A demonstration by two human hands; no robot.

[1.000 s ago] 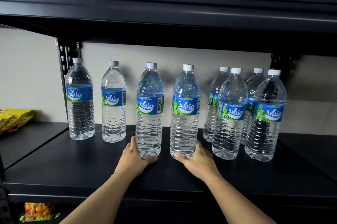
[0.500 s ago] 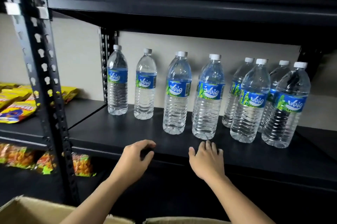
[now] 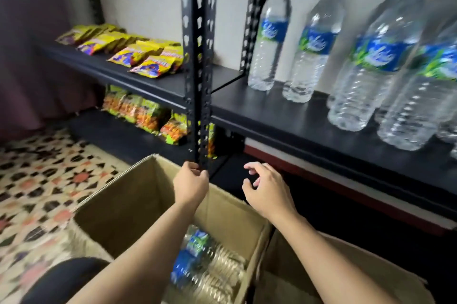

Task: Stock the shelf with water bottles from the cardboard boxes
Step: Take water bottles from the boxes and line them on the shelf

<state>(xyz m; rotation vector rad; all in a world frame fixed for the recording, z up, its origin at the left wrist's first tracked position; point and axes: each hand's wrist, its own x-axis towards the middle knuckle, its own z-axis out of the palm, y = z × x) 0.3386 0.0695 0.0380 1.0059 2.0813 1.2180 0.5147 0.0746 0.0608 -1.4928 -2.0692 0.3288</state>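
Observation:
Several clear water bottles (image 3: pixel 269 34) with blue and green labels stand upright on the black shelf (image 3: pixel 284 120) at the right. Below me an open cardboard box (image 3: pixel 128 202) holds more water bottles (image 3: pixel 205 264) lying on their sides. My left hand (image 3: pixel 190 186) hovers over the box's far rim, fingers curled loosely, holding nothing. My right hand (image 3: pixel 267 190) hangs beside it over the box's right edge, fingers spread and empty. A second cardboard box (image 3: pixel 333 276) sits to the right, its contents hidden by my right forearm.
A black perforated shelf post (image 3: pixel 197 61) rises just beyond my left hand. Yellow snack packets (image 3: pixel 138 53) lie on the left shelf, orange and green packets (image 3: pixel 148 118) below them. A patterned tile floor (image 3: pixel 37 180) lies at the left.
Both hands let go of the two front bottles, left the shelf and dropped down over the box. My view swung left and down, bringing the boxes and floor into sight.

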